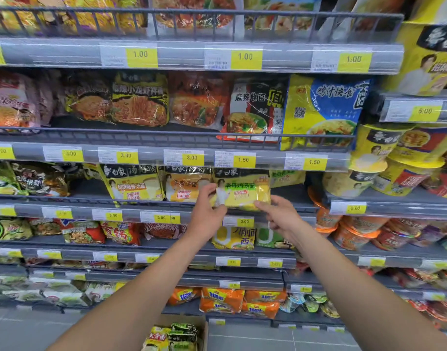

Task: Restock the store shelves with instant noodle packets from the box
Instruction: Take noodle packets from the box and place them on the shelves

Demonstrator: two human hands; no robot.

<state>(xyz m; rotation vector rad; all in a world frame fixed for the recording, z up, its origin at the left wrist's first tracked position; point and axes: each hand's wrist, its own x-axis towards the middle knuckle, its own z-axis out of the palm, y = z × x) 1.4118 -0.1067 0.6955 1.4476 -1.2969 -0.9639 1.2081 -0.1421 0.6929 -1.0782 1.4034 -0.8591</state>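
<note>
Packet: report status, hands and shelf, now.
Left hand grips packet by left edge. Right hand at its lower right corner, grip unclear. Packet upright at shelf front, beside matching packs. Nothing blocking.

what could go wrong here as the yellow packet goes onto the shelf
1. The left hand grips the yellow packet only by its left edge, and the right hand just touches its lower corner, so it may slip and fall.
2. Its bottom sits level with the shelf rail and might catch there.
3. Pushed in, it may knock over the neighbouring packet.
</note>
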